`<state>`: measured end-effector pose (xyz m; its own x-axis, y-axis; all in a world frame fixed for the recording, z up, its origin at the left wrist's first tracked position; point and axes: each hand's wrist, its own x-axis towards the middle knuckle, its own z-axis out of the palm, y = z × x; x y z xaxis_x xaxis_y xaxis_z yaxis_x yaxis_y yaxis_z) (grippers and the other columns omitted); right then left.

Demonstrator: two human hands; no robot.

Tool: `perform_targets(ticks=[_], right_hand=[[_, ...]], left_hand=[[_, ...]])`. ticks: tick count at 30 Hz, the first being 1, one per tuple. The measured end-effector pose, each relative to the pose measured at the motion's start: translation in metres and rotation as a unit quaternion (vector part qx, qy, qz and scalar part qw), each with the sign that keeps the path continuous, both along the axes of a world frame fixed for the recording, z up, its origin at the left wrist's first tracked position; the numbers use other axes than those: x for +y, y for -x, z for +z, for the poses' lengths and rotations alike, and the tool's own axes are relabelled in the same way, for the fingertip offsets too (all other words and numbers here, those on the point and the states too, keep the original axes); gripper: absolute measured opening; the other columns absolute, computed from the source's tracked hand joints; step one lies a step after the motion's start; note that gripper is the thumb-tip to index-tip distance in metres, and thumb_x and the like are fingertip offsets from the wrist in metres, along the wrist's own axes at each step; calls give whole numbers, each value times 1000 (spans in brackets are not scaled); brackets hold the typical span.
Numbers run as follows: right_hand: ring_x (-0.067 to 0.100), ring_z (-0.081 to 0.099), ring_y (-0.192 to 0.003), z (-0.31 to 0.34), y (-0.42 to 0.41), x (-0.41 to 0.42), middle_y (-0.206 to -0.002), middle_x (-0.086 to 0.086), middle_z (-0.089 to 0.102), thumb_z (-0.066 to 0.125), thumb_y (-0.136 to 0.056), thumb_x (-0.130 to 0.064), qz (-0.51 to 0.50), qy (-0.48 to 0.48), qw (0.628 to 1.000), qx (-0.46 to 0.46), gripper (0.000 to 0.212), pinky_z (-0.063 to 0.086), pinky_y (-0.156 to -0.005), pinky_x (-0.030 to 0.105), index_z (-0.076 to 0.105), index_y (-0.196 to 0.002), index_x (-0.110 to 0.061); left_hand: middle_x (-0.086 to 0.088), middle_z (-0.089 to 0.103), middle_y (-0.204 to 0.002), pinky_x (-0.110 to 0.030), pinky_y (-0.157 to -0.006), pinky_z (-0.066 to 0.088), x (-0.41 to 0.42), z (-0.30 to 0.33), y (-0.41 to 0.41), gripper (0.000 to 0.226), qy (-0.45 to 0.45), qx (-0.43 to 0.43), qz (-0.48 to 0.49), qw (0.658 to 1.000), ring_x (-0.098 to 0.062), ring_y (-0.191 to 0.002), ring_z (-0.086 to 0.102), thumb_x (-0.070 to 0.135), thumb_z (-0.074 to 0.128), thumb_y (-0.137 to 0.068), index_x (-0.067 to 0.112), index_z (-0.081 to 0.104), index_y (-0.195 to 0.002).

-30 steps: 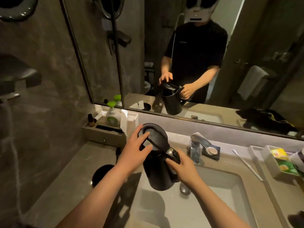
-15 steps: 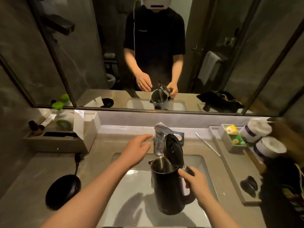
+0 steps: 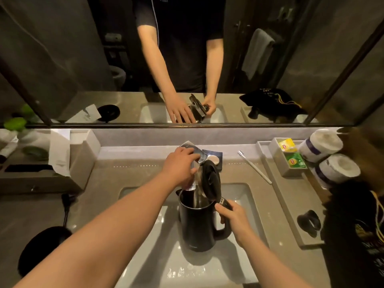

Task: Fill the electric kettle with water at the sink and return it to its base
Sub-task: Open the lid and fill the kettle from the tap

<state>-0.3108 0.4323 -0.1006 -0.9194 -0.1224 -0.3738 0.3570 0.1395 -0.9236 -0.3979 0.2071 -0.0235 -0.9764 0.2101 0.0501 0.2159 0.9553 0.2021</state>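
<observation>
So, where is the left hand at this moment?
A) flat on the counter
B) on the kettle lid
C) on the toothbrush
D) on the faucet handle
D: the left hand lies on the faucet handle above the open kettle, while the right hand holds the kettle by its handle over the sink.

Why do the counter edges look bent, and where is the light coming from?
Head view: the wide-angle lens bows the mirror frame and counter; a light strip under the mirror brightens the backsplash, leaving the corners dim; the kettle casts a shadow into the sink; the edges look smeared.
</observation>
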Motion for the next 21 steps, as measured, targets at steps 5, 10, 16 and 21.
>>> perform_targets(ticks=[5, 10, 16, 21], right_hand=[[16, 52, -52, -5, 4, -3, -54, -5, 59, 76, -73, -33, -2, 19, 1000, -6, 17, 45, -55, 26, 67, -61, -25], [16, 53, -52, -7, 8, -5, -55, -3, 59, 77, -73, -33, -4, 32, 999, -10, 18, 45, -57, 30, 66, -64, -21], [17, 50, -51, -5, 10, -6, -54, -1, 56, 76, -75, -32, -1, 38, 999, 2, 23, 44, -54, 27, 64, -71, -12], [16, 51, -51, -4, 11, -9, -53, -4, 59, 75, -79, -26, -5, 41, 999, 5, 22, 45, -56, 30, 67, -77, -6]], left_hand=[[3, 56, -124, -37, -85, 41, 4, 3, 7, 25, 0, 62, 3, 998, -22, -112, 46, 35, 58, -82, 27, 60, -106], [3, 61, -107, -33, -67, 38, 4, 7, 11, 17, 14, 77, -6, 997, -22, -97, 52, 29, 57, -82, 25, 63, -97], [6, 67, -80, -30, -54, 44, -5, 9, 14, 9, -77, 87, 65, 991, -20, -70, 60, 34, 58, -87, 28, 65, -88], [6, 69, -93, -34, -61, 48, -8, 8, 17, 14, -125, 55, 61, 989, -20, -81, 62, 37, 59, -86, 30, 66, -97]])
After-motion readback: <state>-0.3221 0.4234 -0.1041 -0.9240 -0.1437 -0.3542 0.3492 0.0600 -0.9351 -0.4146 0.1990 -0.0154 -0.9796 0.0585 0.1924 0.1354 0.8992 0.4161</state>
